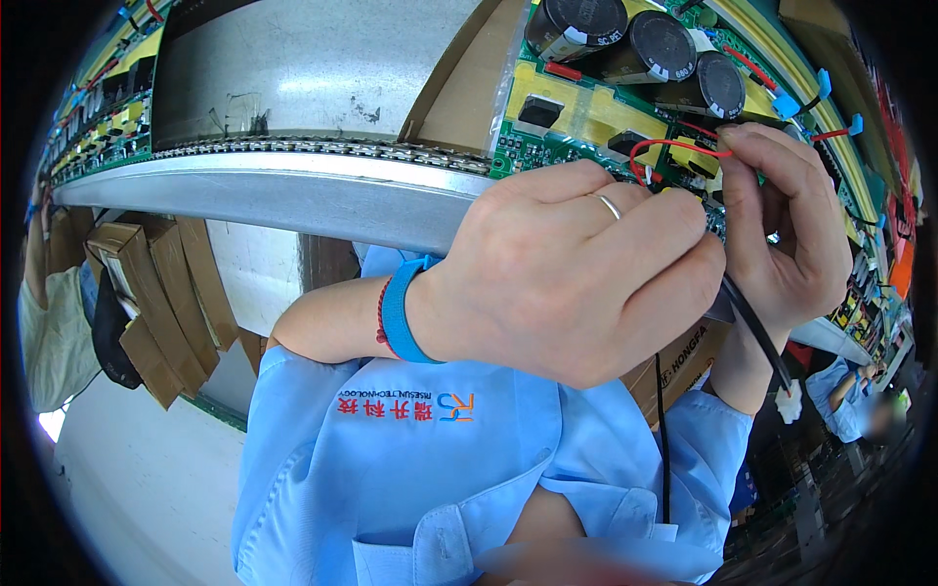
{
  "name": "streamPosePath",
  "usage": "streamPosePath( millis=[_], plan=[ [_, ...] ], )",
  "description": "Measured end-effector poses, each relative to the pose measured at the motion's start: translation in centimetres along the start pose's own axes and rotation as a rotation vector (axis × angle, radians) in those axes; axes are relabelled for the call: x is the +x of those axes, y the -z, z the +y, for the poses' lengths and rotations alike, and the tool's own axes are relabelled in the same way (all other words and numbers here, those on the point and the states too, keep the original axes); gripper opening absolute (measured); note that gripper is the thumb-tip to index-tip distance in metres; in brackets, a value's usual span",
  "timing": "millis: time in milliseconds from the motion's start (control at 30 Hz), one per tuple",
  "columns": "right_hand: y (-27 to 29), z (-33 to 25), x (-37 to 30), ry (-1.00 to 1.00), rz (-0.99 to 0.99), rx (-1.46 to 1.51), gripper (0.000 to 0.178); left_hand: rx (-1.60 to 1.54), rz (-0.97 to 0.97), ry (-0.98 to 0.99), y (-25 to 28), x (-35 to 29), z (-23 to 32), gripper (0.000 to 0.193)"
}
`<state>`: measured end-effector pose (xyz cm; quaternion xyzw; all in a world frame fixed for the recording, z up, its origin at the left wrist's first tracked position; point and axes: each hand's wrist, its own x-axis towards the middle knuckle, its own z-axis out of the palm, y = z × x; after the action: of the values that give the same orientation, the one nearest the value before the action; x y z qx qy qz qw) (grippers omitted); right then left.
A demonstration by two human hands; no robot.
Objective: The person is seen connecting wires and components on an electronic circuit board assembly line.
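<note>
My left hand [576, 273], with a ring and a blue wrist strap [399, 311], is closed over the near edge of a green circuit board [576, 117]. What its fingers grip is hidden beneath them. To its right, my right hand [787, 225] pinches a thin red wire [689, 144] between thumb and forefinger. The wire loops from the board up to those fingertips. A black cable-like piece [754, 327] with a whitish end slants down between my hands; I cannot tell which hand holds it. Black cylindrical capacitors [662, 47] and yellow-wrapped parts stand on the board.
A metal conveyor rail [293, 190] with a chain runs along the near side. Beyond it lie a grey metal surface [313, 68] and a cardboard piece [459, 73]. More circuit boards [107, 107] sit far left. Folded cartons [161, 293] stand below left. Other people are at both sides.
</note>
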<state>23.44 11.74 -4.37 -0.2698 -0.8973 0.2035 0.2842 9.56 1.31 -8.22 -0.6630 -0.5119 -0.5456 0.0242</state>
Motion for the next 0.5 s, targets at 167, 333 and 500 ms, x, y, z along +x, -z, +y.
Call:
streamPosePath(
  millis=[167, 333, 500],
  plan=[
    [1.4, 0.0, 0.3, 0.040, -0.037, -0.107, 0.015, 0.133, -0.030, 0.055, 0.2, 1.1, 0.1, 0.025],
    [3.9, 0.9, -1.3, 0.007, 0.219, -0.142, 0.012, 0.345, -0.073, 0.098, 0.0, 2.3, 0.8, 0.032],
    [4.4, 2.0, 0.1, 0.211, 0.159, -0.310, 0.022, 0.469, -0.228, 0.116, -0.4, 3.3, 1.2, 0.029]
  ],
)
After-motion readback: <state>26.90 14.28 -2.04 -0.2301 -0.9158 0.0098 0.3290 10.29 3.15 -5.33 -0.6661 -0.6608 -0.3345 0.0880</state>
